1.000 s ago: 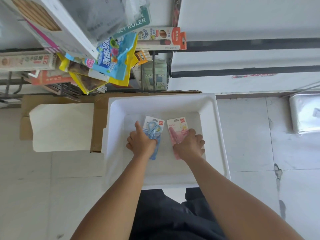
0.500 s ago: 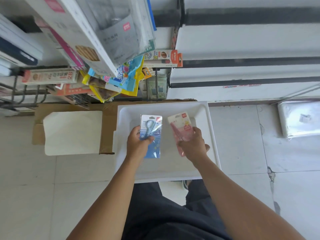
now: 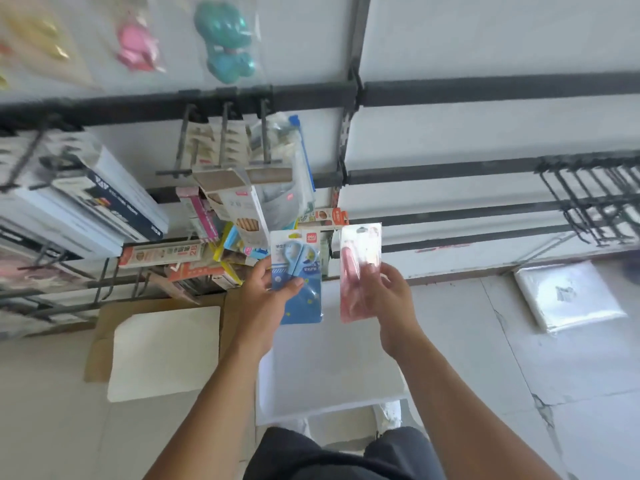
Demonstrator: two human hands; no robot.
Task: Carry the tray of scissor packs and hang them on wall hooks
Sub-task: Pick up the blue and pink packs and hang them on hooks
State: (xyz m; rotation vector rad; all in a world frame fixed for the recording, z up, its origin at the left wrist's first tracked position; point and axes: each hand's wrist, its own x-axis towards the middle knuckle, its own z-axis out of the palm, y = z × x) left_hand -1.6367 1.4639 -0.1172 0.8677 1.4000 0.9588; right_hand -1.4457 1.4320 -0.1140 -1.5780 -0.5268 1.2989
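Note:
My left hand (image 3: 265, 299) grips a blue scissor pack (image 3: 299, 278) by its lower left side and holds it upright in front of the wall display. A pink scissor pack (image 3: 358, 268) stands upright in my right hand (image 3: 384, 299), just to the right of the blue one. The white tray (image 3: 332, 382) lies on the floor below both hands, with nothing showing inside it. Bare black wall hooks (image 3: 588, 202) stick out from the rails at the far right.
Hooks at the left and centre carry stationery packs (image 3: 242, 202) and books (image 3: 86, 202). A cardboard box with a white sheet (image 3: 162, 351) lies left of the tray. A plastic-wrapped white bundle (image 3: 568, 296) rests on the floor at the right. Black rails (image 3: 485, 91) cross the white wall.
Both hands have lifted the blue and pink packs out of the tray and up toward the wall. The view has tilted upward, showing more of the rails and hooks.

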